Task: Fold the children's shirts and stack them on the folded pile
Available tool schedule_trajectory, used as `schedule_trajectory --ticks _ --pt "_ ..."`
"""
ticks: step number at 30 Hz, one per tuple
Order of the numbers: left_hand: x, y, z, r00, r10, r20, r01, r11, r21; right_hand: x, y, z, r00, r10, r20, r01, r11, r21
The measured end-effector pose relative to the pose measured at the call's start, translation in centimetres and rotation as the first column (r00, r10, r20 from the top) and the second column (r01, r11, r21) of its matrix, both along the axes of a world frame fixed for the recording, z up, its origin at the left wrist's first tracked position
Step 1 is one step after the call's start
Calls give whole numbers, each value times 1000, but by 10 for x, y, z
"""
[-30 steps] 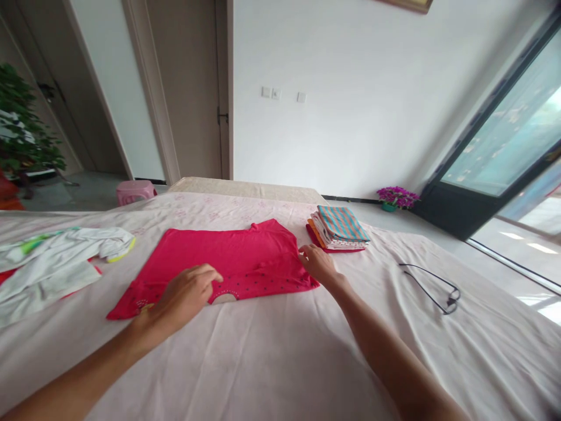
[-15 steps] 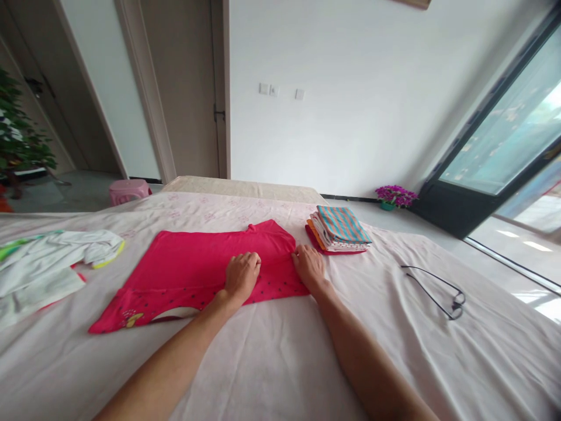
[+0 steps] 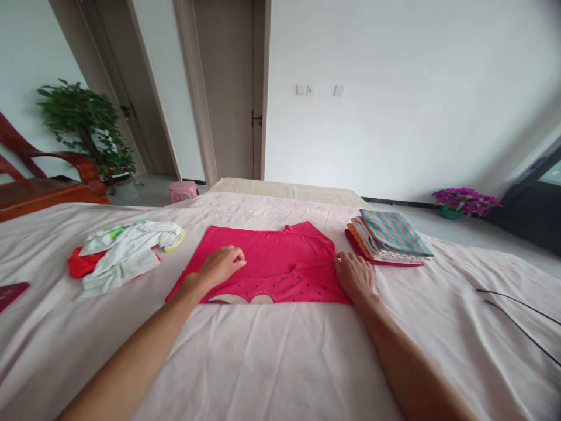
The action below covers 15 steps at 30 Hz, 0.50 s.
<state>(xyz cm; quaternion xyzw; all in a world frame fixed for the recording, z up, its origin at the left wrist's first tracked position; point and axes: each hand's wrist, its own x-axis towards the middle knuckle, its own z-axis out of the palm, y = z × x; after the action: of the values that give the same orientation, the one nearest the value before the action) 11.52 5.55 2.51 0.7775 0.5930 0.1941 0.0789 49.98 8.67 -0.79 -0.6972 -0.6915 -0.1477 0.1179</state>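
A red T-shirt (image 3: 263, 248) with dark dots and a pale print lies folded lengthwise on the bed sheet (image 3: 280, 356). Over its left part is my left hand (image 3: 221, 263), fingers curled in, with no cloth visibly held. At the shirt's right end, my right hand (image 3: 356, 275) is closed on the cloth by the sleeve and neck area; its fingertips are partly hidden. Just beyond that hand sits a stack of folded clothes (image 3: 390, 237), topped by a blue and orange striped piece.
To the left lies a crumpled white garment (image 3: 127, 257) with red and green parts. Glasses (image 3: 521, 316) rest at the right, partly out of view. Beyond the bed are a pink stool (image 3: 183, 191), a wooden chair (image 3: 56, 181), a green plant (image 3: 87, 126) and purple flowers (image 3: 467, 200).
The view has turned left. My left hand has moved left along the shirt, and its lower left corner has been tucked in, straightening the near edge. My right hand stays at the right end.
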Motion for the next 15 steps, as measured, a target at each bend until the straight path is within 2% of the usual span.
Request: schedule_trajectory --ticks 3,4,7,10,15 --pt "-73 -11 0 998 51 -37 -53 997 -63 -3 -4 2 997 28 71 -32 998 55" --pt "-92 -13 -3 997 70 -45 -76 988 -134 -5 -5 3 995 40 91 -45 997 61" --pt "-130 -17 -16 997 82 -16 -83 962 -262 -11 -9 6 988 97 117 -106 992 70" --pt "-139 -18 -24 998 60 25 -50 954 -296 -20 -13 8 978 185 91 -193 978 80" --pt "-132 -16 -20 995 63 74 -41 961 -272 -31 -17 8 941 338 1 -337 940 49"
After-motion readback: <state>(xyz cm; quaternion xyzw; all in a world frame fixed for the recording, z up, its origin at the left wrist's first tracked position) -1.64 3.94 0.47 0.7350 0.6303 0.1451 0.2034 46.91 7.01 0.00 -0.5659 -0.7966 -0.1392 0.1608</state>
